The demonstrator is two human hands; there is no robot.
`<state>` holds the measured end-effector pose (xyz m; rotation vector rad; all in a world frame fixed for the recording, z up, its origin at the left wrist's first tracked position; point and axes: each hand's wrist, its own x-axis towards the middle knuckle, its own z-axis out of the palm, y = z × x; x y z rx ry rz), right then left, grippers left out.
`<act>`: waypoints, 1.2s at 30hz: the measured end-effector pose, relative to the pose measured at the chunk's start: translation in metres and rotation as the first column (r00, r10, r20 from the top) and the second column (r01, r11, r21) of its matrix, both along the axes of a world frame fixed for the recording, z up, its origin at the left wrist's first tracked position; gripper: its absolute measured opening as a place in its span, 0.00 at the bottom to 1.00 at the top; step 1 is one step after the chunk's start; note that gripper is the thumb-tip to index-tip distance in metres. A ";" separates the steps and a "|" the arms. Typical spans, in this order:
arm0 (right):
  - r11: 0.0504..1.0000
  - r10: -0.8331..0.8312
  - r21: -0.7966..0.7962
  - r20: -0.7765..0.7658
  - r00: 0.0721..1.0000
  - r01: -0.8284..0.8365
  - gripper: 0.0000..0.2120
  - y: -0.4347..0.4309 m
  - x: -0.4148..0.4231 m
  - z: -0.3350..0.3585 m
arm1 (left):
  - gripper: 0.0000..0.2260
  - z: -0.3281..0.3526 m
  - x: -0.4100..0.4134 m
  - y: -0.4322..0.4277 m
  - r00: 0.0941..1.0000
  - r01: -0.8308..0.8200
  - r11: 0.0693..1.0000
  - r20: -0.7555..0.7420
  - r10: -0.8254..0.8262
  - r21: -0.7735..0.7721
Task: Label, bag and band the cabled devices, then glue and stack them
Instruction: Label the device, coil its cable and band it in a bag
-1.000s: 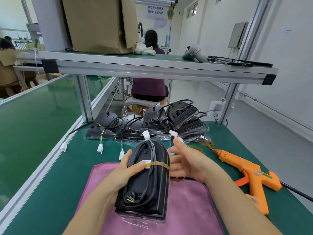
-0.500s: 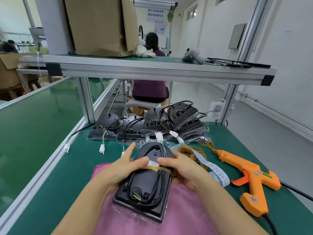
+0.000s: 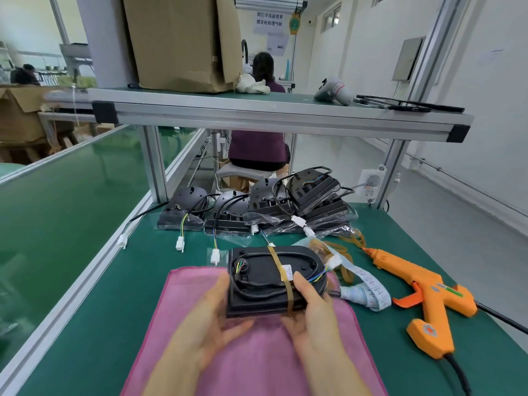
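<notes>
Head view: left grip and right grip both hold the banded device just above the pink cloth. Risk: rough turning may slide the rubber band off, freeing the cable.

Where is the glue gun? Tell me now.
In the head view, the orange glue gun lies on the green table, right of the pink cloth, beside the label strip.
</notes>
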<state>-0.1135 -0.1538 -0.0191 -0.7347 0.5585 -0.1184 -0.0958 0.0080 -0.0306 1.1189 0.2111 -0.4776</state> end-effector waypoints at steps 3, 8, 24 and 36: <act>0.999 -0.050 -0.002 -0.001 0.999 0.050 0.20 0.013 -0.015 -0.004 | 0.25 -0.001 -0.009 -0.016 0.986 -0.156 0.988 0.053 0.157 -0.010; 0.995 0.052 -0.093 0.091 0.994 -0.043 0.28 0.014 -0.039 -0.007 | 0.11 0.008 0.011 0.006 0.988 -0.134 0.990 0.091 0.128 0.055; 0.539 0.707 -0.490 -0.178 0.684 -0.685 0.17 -0.049 0.018 0.009 | 0.22 0.049 0.074 0.008 0.718 0.519 0.634 0.111 -0.687 0.574; 0.743 0.583 -0.383 -0.033 0.812 -0.549 0.24 -0.071 0.017 -0.017 | 0.09 0.022 0.125 -0.027 0.830 0.227 0.716 0.253 -0.496 0.660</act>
